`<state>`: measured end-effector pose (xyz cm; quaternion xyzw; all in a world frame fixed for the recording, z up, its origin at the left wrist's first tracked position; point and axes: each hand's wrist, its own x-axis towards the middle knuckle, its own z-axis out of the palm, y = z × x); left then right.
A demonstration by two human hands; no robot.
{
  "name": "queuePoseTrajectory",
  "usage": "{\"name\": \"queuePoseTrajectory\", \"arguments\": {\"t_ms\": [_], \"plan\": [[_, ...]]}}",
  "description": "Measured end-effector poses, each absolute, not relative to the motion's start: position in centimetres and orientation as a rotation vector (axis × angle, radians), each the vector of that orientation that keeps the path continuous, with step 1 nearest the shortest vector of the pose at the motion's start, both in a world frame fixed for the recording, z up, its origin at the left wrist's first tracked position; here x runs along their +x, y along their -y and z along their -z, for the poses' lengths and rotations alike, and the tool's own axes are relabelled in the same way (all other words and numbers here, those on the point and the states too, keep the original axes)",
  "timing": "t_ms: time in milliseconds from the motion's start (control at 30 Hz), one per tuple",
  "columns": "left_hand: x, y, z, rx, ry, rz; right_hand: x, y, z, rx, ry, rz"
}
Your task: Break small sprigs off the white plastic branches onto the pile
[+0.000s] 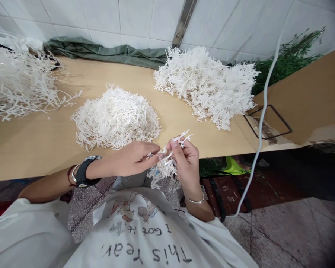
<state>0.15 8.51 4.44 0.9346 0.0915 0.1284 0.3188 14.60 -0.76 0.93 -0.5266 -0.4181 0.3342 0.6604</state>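
While both hands sit just off the table (pixel 30 149) edge, I read this as mid-assembly: left hand (pixel 131 160) pinches a small white sprig (pixel 164 152) at the fingertips, right hand (pixel 187 163) is closed round a bunch of white sprigs (pixel 163 172), w/ tips poking above the fingers. Next move prob needs a fine push-fit, so steady alignment. Bunch hangs below the hands; loose piece pile (pixel 115 118) lies just ahead.

The white branch pile (pixel 16 82) at the tabletop's (pixel 30 152) left end is cut by the picture's edge; the right hand (pixel 187 163) hides the stems of its sprig bundle (pixel 164 171); the green foliage (pixel 287 61) sits partly behind the cardboard (pixel 309 100).
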Motion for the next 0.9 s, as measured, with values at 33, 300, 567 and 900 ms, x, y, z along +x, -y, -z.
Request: {"name": "queuePoseTrajectory", "arguments": {"t_ms": [33,300,567,900], "plan": [[0.1,-8.6,-4.3,2.467,-0.247,-0.353,14.6,0.7,-0.8,-1.181,0.945,-0.762],[-0.1,-8.7,-2.7,2.936,-0.541,-0.554,14.4,0.5,-0.6,-1.177,0.988,-0.850],[0.3,-9.0,-2.4,3.170,-0.282,-0.890,14.5,0.3,-0.6,-1.087,0.890,-1.053],[-0.3,-9.3,-2.9,3.178,-0.138,-1.041,14.8,0.5,-0.3,-1.078,1.111,-1.315]]}}
